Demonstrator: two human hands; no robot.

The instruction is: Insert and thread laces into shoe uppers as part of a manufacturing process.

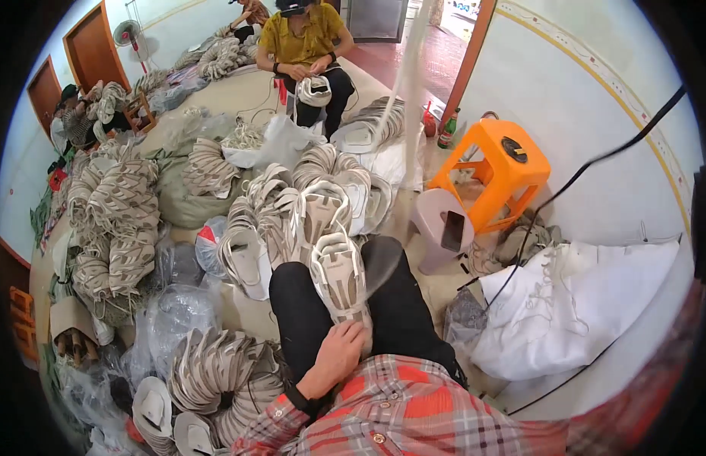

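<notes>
A beige and white shoe upper (337,275) lies lengthwise between my black-trousered thighs, its opening pointing away from me. My left hand (341,351) grips its toe end, fingers curled over the front; a dark band circles the wrist. White lace runs along the upper's eyelet edges. Beside it, over my right thigh, is a pale motion-smeared streak I cannot make out. My right hand is out of sight; only a blurred red plaid sleeve (657,387) shows at the lower right. Just beyond the held upper stands a similar shoe upper (322,211).
Stacked uppers (223,372) lie at my left, near clear plastic bags (174,315). An orange stool (493,163) and a pale stool (442,220) bearing a phone (452,230) stand at right, with a white sack (573,304) nearer. Ahead, a person in yellow (303,45) handles an upper.
</notes>
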